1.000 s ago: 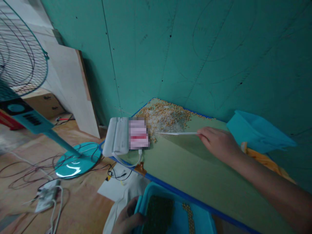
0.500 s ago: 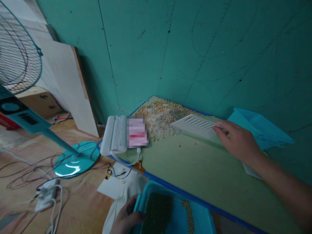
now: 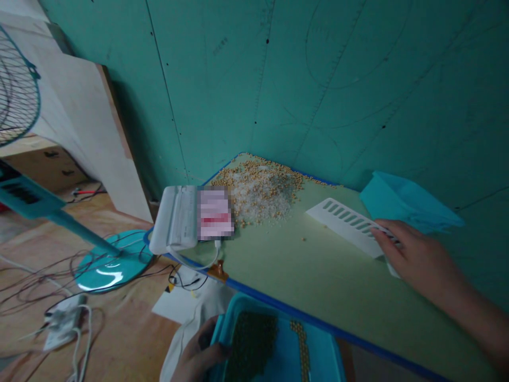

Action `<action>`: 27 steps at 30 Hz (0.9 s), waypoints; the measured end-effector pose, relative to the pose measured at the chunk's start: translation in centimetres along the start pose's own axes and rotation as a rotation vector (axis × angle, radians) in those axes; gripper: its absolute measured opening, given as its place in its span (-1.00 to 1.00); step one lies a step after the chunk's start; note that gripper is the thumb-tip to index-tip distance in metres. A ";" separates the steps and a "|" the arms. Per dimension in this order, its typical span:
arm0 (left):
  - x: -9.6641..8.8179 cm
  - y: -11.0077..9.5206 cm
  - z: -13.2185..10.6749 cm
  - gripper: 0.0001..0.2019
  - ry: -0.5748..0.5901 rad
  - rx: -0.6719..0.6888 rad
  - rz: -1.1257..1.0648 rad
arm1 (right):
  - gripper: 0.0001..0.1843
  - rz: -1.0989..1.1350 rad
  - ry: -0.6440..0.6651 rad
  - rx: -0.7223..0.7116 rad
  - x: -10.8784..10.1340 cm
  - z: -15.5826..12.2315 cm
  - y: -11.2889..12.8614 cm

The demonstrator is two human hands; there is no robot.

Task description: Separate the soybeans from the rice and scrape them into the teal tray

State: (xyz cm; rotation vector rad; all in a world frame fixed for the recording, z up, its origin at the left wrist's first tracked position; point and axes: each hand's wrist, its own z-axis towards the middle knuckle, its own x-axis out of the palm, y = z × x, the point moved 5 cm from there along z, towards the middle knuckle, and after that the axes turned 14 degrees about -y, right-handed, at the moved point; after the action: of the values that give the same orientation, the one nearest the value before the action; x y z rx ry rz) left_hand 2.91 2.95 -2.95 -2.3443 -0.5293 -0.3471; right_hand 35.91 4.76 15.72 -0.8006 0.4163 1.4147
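My right hand (image 3: 413, 254) pinches the end of a flat white slotted plastic strip (image 3: 338, 225), over the right part of the green tabletop. Beyond the strip's far tip lies a pile of yellow beans and white grains (image 3: 262, 193). Low in the picture, my left hand (image 3: 202, 350) grips the left rim of a blue tray (image 3: 286, 350). Inside that tray are a dark green mass of small grains (image 3: 252, 342) and a narrow line of yellow beans (image 3: 300, 345). Part of another white object (image 3: 392, 269) shows beneath my right hand.
A white device (image 3: 175, 220) with a cable stands at the table's left corner, beside a blurred-out panel. A blue bag (image 3: 405, 199) leans by the green wall. On the floor at left are a fan base (image 3: 115, 260), a power strip (image 3: 66, 321) and tangled cables.
My right hand has drawn the slotted strip back from the pile, toward the right and nearer to me. My left hand stays on the tray rim. The view has shifted slightly.
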 end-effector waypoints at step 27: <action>0.8 0.0 -0.3 -0.70 -0.006 0.016 0.074 | -0.78 0.425 0.055 -0.125 -7.3 -3.3 8.9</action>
State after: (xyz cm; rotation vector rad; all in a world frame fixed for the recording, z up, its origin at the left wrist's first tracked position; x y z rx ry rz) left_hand 3.55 2.91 -2.44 -2.3430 -0.4454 -0.2998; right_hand 26.89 -3.05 16.35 -0.8875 0.5685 1.8298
